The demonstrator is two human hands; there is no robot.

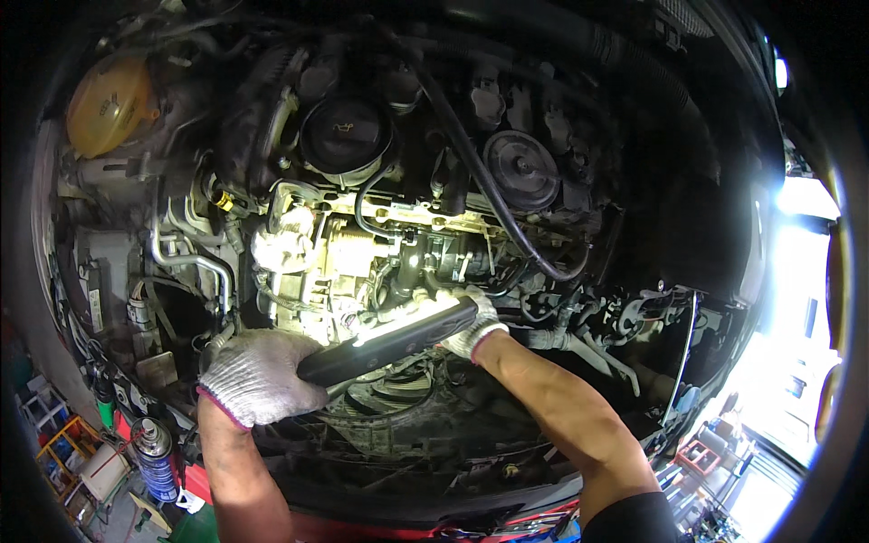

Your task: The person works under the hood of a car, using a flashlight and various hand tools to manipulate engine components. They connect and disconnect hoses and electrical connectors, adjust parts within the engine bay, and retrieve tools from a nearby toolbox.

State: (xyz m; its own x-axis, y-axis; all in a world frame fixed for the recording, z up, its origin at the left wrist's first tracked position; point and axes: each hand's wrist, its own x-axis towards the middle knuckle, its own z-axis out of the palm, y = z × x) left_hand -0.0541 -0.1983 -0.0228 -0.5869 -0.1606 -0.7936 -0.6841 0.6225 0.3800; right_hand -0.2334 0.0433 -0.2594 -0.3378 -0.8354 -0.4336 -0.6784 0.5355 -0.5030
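Note:
In a car's engine bay, my left hand point(262, 376), in a white knitted glove, is closed around the lower left end of a black bar-shaped work light point(389, 342). The light slants up to the right, its bright side facing the engine point(348, 249). My right hand point(475, 330), gloved the same way, is at the light's upper right end, partly behind it. Its fingers are mostly hidden there, so I cannot tell whether they grip anything. Just beyond the hands, the beam falls on metal parts, hoses and a black cylindrical part point(457, 257).
A black oil filler cap point(346, 136) and a round grey cover point(522, 170) top the engine. A black hose point(475, 158) crosses above. An orange-yellow reservoir point(110, 107) sits far left. A blue spray can point(157, 462) stands lower left, outside the bay.

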